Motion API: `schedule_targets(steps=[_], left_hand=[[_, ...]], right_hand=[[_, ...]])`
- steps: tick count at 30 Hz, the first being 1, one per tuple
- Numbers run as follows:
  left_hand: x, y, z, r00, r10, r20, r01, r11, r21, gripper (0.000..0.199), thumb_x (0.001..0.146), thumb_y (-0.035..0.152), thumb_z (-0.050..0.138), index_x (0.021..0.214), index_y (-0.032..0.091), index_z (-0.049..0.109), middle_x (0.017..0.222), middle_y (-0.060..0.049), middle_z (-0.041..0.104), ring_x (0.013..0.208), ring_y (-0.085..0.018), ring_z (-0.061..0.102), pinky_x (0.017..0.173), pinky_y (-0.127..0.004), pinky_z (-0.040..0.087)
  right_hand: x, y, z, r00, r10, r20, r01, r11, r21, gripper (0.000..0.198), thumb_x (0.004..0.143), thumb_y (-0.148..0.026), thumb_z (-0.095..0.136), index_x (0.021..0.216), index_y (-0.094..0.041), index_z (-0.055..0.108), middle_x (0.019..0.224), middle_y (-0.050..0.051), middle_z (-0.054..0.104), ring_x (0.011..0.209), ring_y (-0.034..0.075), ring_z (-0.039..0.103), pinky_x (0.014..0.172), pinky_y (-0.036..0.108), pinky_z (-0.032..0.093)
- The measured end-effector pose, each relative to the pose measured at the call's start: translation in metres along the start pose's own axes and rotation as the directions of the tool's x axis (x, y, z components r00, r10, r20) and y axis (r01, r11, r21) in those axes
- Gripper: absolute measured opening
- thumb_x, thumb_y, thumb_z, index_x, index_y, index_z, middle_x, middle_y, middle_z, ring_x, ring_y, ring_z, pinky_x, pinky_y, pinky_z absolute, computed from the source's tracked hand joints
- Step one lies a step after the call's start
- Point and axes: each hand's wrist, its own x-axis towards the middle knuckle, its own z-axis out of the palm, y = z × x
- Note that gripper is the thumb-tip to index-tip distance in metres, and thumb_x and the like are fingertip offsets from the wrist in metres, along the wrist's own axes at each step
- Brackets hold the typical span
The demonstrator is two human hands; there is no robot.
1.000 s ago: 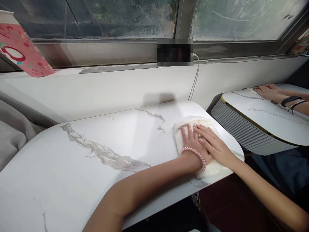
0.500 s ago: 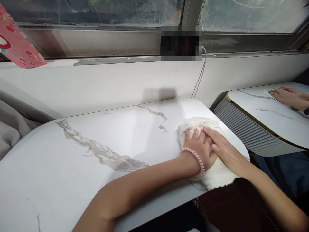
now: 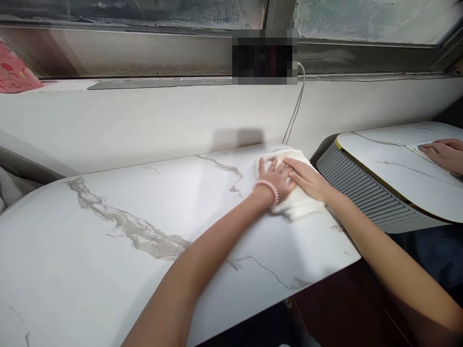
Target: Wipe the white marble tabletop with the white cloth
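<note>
A cream-white cloth (image 3: pixel 296 207) lies on the white marbled tabletop (image 3: pixel 144 193), near its far right corner. My left hand (image 3: pixel 275 179) presses flat on the cloth with its fingers spread, a pink coiled band round the wrist. Beside it, partly overlapping its fingers, my right hand (image 3: pixel 307 178) rests flat on the same cloth, fingers stretched out. Neither hand grips the cloth; both palms face down. Part of the cloth is hidden under the hands.
At the right, another person's hands (image 3: pixel 444 153) rest on a cloth on a second marbled table (image 3: pixel 390 178) with a ribbed side. A wall (image 3: pixel 162 120) borders the table's far edge. White cables (image 3: pixel 297 108) hang by a blurred-out dark object (image 3: pixel 265 58); a pink item (image 3: pixel 16 70) is at left.
Both my hands and the cloth have slid away from me, from the near right edge toward the far corner by the wall. The camera view has shifted slightly.
</note>
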Motion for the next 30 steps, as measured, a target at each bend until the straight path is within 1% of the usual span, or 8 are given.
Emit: schedule_targets(steps=[4,7,11,14,18,23,28,30], left_hand=[[0.031,-0.021,-0.005,0.999,-0.051,-0.014,0.051,0.999,0.010,0.060,0.098,0.047,0.019,0.152,0.024,0.029,0.161,-0.001,0.025,0.149,-0.025,0.015,0.118,-0.061,-0.006],[0.052,-0.025,-0.004,0.995,-0.089,-0.039,0.090,0.996,0.005,0.060,0.098,0.045,0.016,0.151,0.022,0.031,0.160,-0.002,0.026,0.149,-0.025,0.017,0.118,-0.061,-0.006],[0.066,-0.021,0.000,0.991,-0.124,-0.047,0.125,0.992,0.018,0.061,0.097,0.044,0.015,0.152,0.020,0.030,0.160,-0.003,0.027,0.149,-0.025,0.017,0.117,-0.061,-0.006],[0.064,-0.017,0.002,0.991,-0.119,-0.063,0.121,0.993,0.018,0.061,0.097,0.045,0.017,0.152,0.022,0.030,0.160,-0.002,0.026,0.149,-0.026,0.017,0.117,-0.062,-0.006],[0.049,-0.003,0.006,0.996,-0.075,-0.058,0.076,0.997,0.018,0.062,0.096,0.047,0.018,0.153,0.022,0.028,0.161,-0.002,0.024,0.149,-0.029,0.016,0.117,-0.063,-0.005],[0.021,0.034,0.017,0.996,-0.013,-0.094,0.015,1.000,0.025,0.062,0.097,0.046,0.020,0.152,0.019,0.031,0.160,-0.006,0.028,0.147,-0.033,0.019,0.116,-0.066,-0.001],[-0.017,0.071,0.027,0.989,0.084,-0.120,-0.080,0.996,0.041,0.060,0.097,0.045,0.022,0.150,0.019,0.035,0.158,-0.007,0.033,0.146,-0.034,0.023,0.117,-0.066,0.004],[-0.036,0.081,0.029,0.985,0.137,-0.106,-0.132,0.990,0.049,0.061,0.097,0.046,0.022,0.150,0.018,0.035,0.158,-0.007,0.032,0.146,-0.034,0.022,0.117,-0.067,0.005]], right_hand=[[0.042,0.021,0.003,1.000,-0.013,0.012,0.012,1.000,0.023,0.060,0.096,-0.056,0.033,0.144,-0.022,0.045,0.151,0.007,0.044,0.142,0.027,0.036,0.121,0.051,0.023],[0.061,0.035,0.000,0.999,-0.006,0.032,0.005,1.000,0.031,0.055,0.096,-0.051,0.035,0.144,-0.025,0.045,0.151,0.005,0.044,0.142,0.026,0.036,0.120,0.051,0.024],[0.069,0.046,-0.004,1.000,-0.024,0.005,0.024,0.999,0.035,0.055,0.096,-0.047,0.035,0.143,-0.022,0.046,0.150,0.006,0.046,0.140,0.025,0.039,0.119,0.049,0.027],[0.063,0.048,-0.003,0.998,-0.059,-0.021,0.060,0.998,0.014,0.055,0.095,-0.049,0.035,0.142,-0.025,0.048,0.148,0.005,0.048,0.140,0.026,0.040,0.119,0.050,0.027],[0.038,0.045,-0.003,0.995,-0.086,-0.049,0.085,0.996,-0.025,0.058,0.095,-0.056,0.032,0.142,-0.026,0.047,0.148,0.005,0.048,0.140,0.028,0.040,0.119,0.051,0.027],[-0.014,0.035,-0.016,0.995,-0.092,-0.030,0.090,0.994,-0.061,0.061,0.096,-0.059,0.027,0.146,-0.026,0.042,0.150,0.006,0.046,0.141,0.027,0.038,0.120,0.051,0.027],[-0.078,0.007,-0.028,1.000,-0.020,-0.005,0.019,0.992,-0.128,0.058,0.099,-0.052,0.027,0.150,-0.025,0.034,0.153,0.007,0.041,0.143,0.027,0.036,0.119,0.054,0.027],[-0.103,-0.008,-0.027,0.999,0.013,-0.030,-0.017,0.987,-0.162,0.057,0.100,-0.050,0.026,0.152,-0.026,0.031,0.154,0.006,0.039,0.143,0.028,0.035,0.119,0.055,0.028]])
